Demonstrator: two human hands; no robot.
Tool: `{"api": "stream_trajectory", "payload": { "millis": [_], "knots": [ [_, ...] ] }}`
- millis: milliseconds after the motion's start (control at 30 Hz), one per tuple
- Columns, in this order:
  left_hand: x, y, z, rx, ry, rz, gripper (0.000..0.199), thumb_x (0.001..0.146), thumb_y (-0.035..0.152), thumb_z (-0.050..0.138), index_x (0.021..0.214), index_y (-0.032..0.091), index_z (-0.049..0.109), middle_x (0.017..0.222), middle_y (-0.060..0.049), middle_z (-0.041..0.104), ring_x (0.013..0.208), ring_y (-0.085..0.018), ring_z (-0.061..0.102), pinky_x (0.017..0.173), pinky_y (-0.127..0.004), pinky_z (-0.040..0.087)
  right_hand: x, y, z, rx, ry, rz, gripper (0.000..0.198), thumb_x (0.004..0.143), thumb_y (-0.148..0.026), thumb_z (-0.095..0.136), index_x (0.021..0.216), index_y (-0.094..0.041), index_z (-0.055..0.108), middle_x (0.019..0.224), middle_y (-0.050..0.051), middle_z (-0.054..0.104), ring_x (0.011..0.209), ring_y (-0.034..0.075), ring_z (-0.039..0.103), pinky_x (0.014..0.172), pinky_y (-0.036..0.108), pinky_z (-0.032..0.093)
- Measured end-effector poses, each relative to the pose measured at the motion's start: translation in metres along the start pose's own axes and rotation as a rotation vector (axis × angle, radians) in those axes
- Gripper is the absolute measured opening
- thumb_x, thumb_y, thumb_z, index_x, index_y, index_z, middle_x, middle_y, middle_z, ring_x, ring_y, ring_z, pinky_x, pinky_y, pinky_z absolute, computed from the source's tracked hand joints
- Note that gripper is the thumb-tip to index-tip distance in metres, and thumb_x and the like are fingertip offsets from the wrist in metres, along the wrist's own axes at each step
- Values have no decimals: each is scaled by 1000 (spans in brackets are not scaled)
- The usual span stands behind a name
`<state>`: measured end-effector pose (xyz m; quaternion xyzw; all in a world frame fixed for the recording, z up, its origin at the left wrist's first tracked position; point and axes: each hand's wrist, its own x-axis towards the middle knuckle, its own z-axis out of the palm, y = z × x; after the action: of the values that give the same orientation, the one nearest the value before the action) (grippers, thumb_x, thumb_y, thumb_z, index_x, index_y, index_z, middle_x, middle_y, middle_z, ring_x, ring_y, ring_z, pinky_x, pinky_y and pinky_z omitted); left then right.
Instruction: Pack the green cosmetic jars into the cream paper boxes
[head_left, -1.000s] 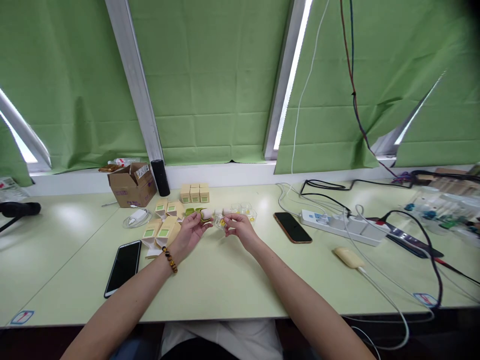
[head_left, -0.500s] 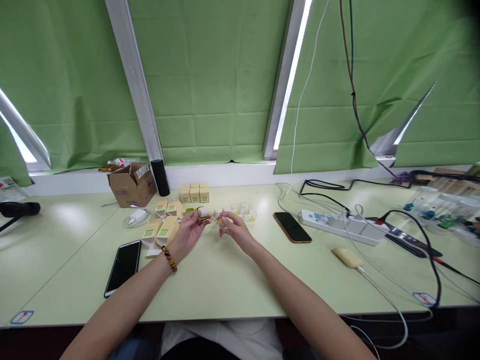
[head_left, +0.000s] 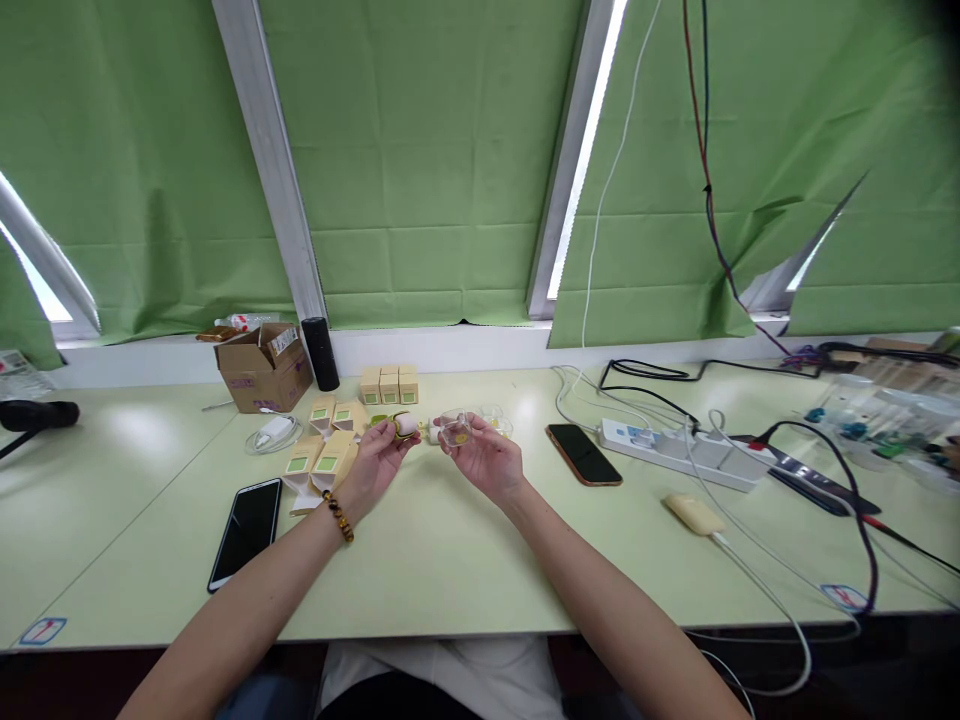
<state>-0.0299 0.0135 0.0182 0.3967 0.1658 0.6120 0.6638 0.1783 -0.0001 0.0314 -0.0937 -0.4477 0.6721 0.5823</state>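
Observation:
My left hand [head_left: 379, 462], with a beaded bracelet at the wrist, is closed around a small pink-and-green item [head_left: 406, 425]. Its exact kind is too small to make out. To its right, my right hand [head_left: 491, 460] grips a clear round plastic container [head_left: 454, 428] between thumb and fingers. A little white piece [head_left: 433, 432] shows between the two hands; what it rests on or belongs to I cannot tell. Just behind my right hand sit more clear plastic containers [head_left: 496, 418] with yellow bits. Opened small card boxes [head_left: 335, 460] lie by my left hand.
Closed small boxes [head_left: 388, 386] stand in a row at the back. Left are a black phone [head_left: 246, 533], a charger with cable [head_left: 274, 432], a cardboard box [head_left: 264, 372] and a black cylinder [head_left: 320, 355]. Another phone [head_left: 583, 455], a power strip [head_left: 679, 450] and a mouse [head_left: 694, 514] lie right.
My right hand has turned palm up and now holds the clear round container up beside the pink-and-green item. My left hand stays in place with its item.

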Motion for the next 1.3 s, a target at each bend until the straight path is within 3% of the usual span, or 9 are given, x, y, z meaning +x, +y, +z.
{"api": "stream_trajectory", "payload": {
  "millis": [167,300,433,567,733,867,1067,1167,1300],
  "knots": [
    [-1,-2,1,3,3,2,19,80,26,85,90,15,73,104,-7,73,93,-19,68,92,-36,55,-2,-6,2,131,8,41,19,70,-30,64,88,-22,61,97,12,68,87,24,61,69,36,46],
    [-2,-1,3,30,-14,4,22,80,26,85,94,13,74,104,-8,72,93,-18,68,91,-34,56,-3,-6,-1,254,23,86,29,71,-30,63,99,-21,62,91,10,68,73,19,57,64,32,44],
    [-3,0,6,67,-31,10,22,82,27,83,96,14,74,104,-8,73,93,-18,67,90,-33,56,-2,-4,-2,245,36,102,30,74,-33,62,102,-22,60,94,11,68,66,18,53,62,33,44],
    [-3,0,6,103,-26,32,24,84,30,82,99,14,74,106,-8,72,94,-18,67,89,-32,56,-1,-2,-2,84,68,70,33,79,-40,59,108,-24,61,104,12,71,71,21,57,67,39,48],
    [0,-2,1,149,19,85,32,82,29,83,110,16,72,110,-8,72,99,-18,68,88,-33,57,0,2,-2,-196,117,-13,52,76,-40,64,126,-27,60,122,12,69,95,27,66,82,47,52],
    [2,-2,-3,180,86,114,46,78,27,87,119,18,70,110,-7,73,100,-18,69,92,-35,56,2,10,-11,-340,199,-108,62,70,-35,76,129,-29,56,120,10,71,103,28,68,90,47,54],
    [4,-3,-4,271,144,134,56,72,24,90,124,20,69,110,-5,75,98,-16,69,100,-35,51,0,21,-18,-805,256,-295,61,74,-19,74,129,-29,50,123,9,69,122,27,62,112,51,43],
    [5,-4,-5,336,140,166,57,72,23,90,125,19,69,115,-7,74,103,-17,68,103,-34,48,-5,26,-15,-1018,215,-327,60,77,-11,66,133,-28,50,128,9,65,124,27,61,112,51,44],
    [5,-5,-5,439,111,208,57,72,21,89,125,20,69,120,-8,72,108,-18,67,100,-31,49,-8,34,-11,-1115,138,-307,65,75,-9,63,136,-28,48,127,9,65,120,28,61,103,49,48]
  ]
}}
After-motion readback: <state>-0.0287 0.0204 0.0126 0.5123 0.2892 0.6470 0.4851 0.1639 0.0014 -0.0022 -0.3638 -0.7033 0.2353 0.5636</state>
